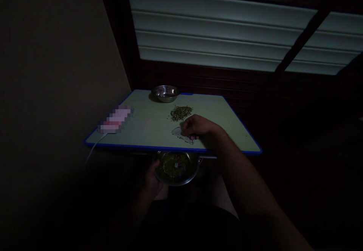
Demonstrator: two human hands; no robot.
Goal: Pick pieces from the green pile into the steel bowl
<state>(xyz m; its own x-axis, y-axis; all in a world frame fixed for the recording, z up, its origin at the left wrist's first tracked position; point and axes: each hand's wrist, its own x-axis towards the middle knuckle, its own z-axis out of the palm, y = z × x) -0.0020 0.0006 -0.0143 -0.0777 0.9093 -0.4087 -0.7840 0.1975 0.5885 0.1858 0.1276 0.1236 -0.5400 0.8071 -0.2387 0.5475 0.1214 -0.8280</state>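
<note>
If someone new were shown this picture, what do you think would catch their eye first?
Probably the pale, blue-edged tabletop, standing out in the dark room below the light slatted panels. Next might come the heap of small grains on it, with the right hand just nearer the viewer, at a flat whitish piece. Below the near edge, the left hand holds a metal bowl.

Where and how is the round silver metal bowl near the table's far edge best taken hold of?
Probably pinch the near-left rim of the round silver metal bowl, coming from the person's side, slightly left. It stands upright, its wide rim raised above the pale-green tabletop, while the loose brownish-green grains lie toward its near right.
</note>
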